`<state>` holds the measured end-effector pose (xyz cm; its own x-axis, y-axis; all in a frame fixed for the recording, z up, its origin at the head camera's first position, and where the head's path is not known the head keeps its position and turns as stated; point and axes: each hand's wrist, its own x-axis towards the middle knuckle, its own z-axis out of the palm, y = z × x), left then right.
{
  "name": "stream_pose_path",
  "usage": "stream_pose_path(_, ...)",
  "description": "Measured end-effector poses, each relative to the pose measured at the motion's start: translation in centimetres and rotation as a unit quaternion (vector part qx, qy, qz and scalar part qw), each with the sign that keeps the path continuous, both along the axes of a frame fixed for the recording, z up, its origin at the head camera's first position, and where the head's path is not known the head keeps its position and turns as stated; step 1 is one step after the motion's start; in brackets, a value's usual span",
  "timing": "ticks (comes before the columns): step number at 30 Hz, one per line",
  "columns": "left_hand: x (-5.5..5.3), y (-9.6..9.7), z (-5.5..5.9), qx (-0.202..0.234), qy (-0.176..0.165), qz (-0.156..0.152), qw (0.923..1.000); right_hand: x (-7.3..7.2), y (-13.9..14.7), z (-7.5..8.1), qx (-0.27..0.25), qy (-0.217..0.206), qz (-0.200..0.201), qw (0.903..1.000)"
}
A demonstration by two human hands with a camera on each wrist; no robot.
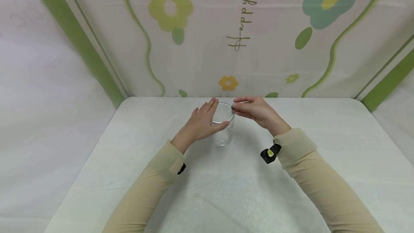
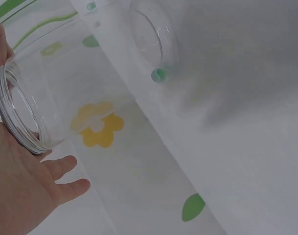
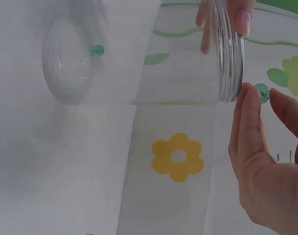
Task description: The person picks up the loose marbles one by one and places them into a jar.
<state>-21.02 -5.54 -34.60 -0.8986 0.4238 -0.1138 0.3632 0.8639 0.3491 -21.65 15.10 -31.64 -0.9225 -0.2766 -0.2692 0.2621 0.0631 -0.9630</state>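
A clear jar (image 1: 223, 134) stands upright on the white table, its ringed rim (image 3: 230, 63) uppermost. My left hand (image 1: 203, 119) holds it at the mouth, thumb along the near side and fingers at the left and far side. Two of its fingers stick out past the rim in the left wrist view. At the right edge of the rim, my right hand (image 1: 255, 110) pinches a green glass marble (image 3: 262, 93) between thumb and fingertips. Another green marble (image 2: 158, 75) lies at the jar's bottom, also visible through the wall in the right wrist view.
The white-covered table (image 1: 226, 190) meets an upright patterned cloth (image 1: 200, 60) close behind the jar. White cloth (image 1: 48, 118) hangs at the left side too. Black straps (image 1: 271, 152) with small devices sit at both wrists.
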Motion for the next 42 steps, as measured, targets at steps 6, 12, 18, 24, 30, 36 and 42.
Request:
stream_pose_path(6,-0.1,0.1,0.1,0.002,0.003,-0.001,1.0000,-0.1,-0.1,0.1,0.028,0.013,0.000,0.9995)
stream_pose_path(12,-0.1,0.2,0.1,0.002,0.005,-0.003,1.0000,-0.1,-0.2,0.2,0.035,0.013,-0.003,0.9993)
stream_pose_path(18,-0.1,0.2,0.1,0.004,0.006,-0.003,1.0000,0.0,0.5,-0.1,0.045,0.019,-0.004,0.9988)
stream_pose_path(24,-0.1,0.2,0.0,0.002,0.008,-0.003,1.0000,0.2,2.1,-0.3,0.068,0.018,-0.011,0.9974)
stream_pose_path(30,0.0,0.2,0.0,0.000,0.011,-0.005,0.9999,0.6,4.5,-0.9,0.071,0.011,-0.020,0.9972)
stream_pose_path(36,0.1,0.2,0.0,-0.003,0.011,-0.007,0.9999,1.0,7.5,-1.4,0.058,-0.006,-0.028,0.9979)
stream_pose_path(42,0.2,0.2,0.0,-0.001,0.010,-0.008,0.9999,1.2,10.4,-2.3,0.071,-0.015,-0.022,0.9971)
